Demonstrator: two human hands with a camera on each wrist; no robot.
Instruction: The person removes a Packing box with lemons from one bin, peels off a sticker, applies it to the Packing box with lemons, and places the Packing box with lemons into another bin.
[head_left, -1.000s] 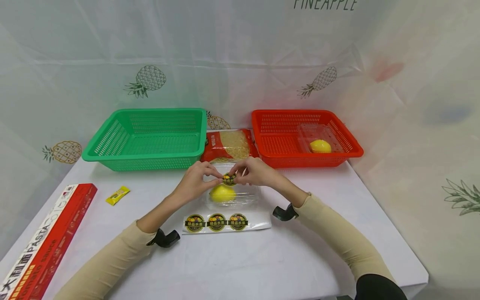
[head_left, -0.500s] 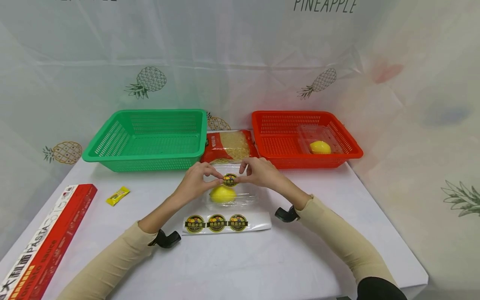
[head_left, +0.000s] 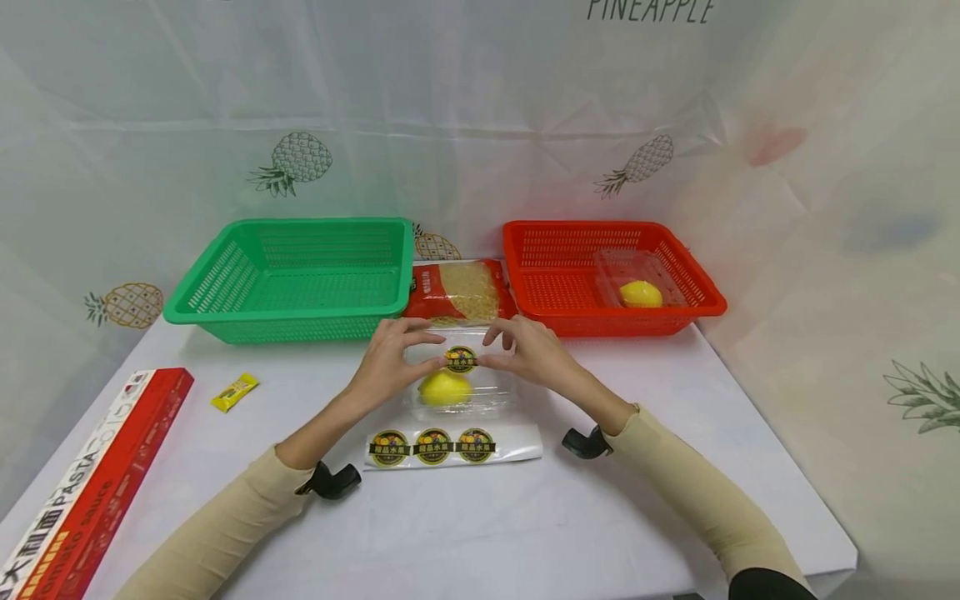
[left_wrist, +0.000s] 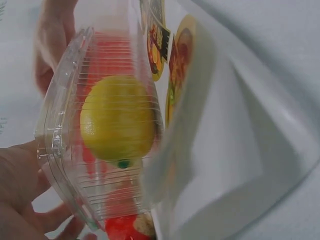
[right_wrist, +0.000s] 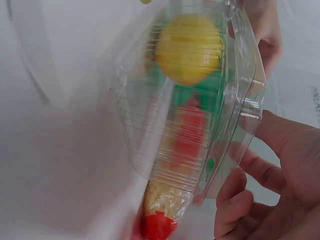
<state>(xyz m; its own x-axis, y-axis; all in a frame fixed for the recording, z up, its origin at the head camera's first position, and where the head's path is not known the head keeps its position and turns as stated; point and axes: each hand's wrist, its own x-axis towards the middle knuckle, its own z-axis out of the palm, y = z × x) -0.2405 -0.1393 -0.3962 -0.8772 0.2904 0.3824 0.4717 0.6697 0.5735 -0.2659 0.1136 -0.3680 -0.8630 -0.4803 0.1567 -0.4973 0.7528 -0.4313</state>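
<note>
A clear plastic clamshell box (head_left: 491, 385) with a yellow lemon (head_left: 446, 388) inside sits mid-table. On its lid lies a round black-and-gold sticker (head_left: 461, 359). My left hand (head_left: 388, 362) has its thumb tip at the sticker's left edge, forefinger lifted apart from the thumb. From the other side, my right hand (head_left: 531, 352) rests its thumb tip at the sticker's right edge, other fingers loosely bent above the lid. In front of the box is a white sticker sheet (head_left: 517, 442) bearing several matching stickers. Both wrist views show the lemon (left_wrist: 118, 118) through the ribbed box wall.
A green basket (head_left: 300, 321) stands back left, a red basket (head_left: 555, 321) back right with another boxed lemon (head_left: 641, 293). Between them lies a red noodle bag (head_left: 468, 292). At left are a yellow packet (head_left: 235, 392) and a long red-white pasta box (head_left: 105, 475).
My right hand has shifted right, its forefinger lifting away from the sticker. My left forefinger has risen off the sticker too. The thumbs remain at its edges; the box stays put.
</note>
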